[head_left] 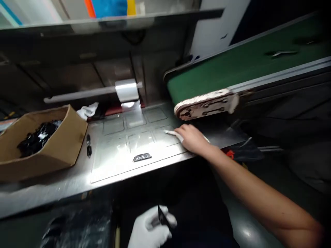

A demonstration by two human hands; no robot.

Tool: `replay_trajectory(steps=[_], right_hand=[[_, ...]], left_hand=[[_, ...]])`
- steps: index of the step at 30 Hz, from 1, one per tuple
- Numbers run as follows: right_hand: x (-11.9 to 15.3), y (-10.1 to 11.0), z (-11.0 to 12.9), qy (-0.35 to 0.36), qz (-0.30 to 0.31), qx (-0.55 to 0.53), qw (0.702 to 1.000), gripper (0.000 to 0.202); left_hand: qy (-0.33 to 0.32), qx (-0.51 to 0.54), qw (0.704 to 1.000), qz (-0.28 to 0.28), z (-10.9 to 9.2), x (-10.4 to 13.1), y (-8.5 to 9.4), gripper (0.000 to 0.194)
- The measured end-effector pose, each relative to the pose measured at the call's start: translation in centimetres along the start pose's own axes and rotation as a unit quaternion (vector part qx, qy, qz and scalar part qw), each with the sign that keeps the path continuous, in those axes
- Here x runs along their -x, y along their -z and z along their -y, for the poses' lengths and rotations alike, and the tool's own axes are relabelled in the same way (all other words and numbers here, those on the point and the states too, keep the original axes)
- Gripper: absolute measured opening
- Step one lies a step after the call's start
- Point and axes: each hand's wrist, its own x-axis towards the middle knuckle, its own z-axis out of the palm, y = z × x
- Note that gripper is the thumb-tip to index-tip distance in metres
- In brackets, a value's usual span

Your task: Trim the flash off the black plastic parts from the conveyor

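Black strip [163, 218], thin and pointed, sits pinched in the nearly closed, white-gloved left hand [155, 227], short of the shiny metal table [77, 176]. Bare right hand [193, 138] meets a slim white thing [173, 133]; whether it grips, I cannot tell.

A thin black piece [163, 218], pointed at its upper end, is held tilted in front of the counter [77, 179], below its near edge. A dark strip [142, 157] with slanted ends and pale marks lies flat near the counter's front edge.
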Motion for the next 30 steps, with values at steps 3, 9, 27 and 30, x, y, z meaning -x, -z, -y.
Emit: replay_trajectory(steps=[3, 9, 27, 30], right_hand=[[0.2, -1.1, -1.1, 0.012, -0.006, -0.005, 1.000, 0.049], [3.6, 0.0, 4.3, 0.235, 0.051, -0.272, 0.932, 0.033], [5.6, -0.4, 11.2, 0.285, 0.405, -0.299, 0.816, 0.058], [6.0, -0.8, 11.2, 0.289, 0.388, -0.283, 0.828, 0.054]], left_hand=[[-0.072, 0.086, 0.992, -0.049, 0.3, -0.7, 0.9, 0.040], [-0.196, 0.182, 0.956, -0.123, -0.2, 0.0, 1.6, 0.034], [-0.142, 0.184, 0.971, -0.060, -0.3, 1.6, 0.6, 0.065], [-0.137, 0.189, 0.972, -0.036, -0.2, 1.7, 0.7, 0.070]])
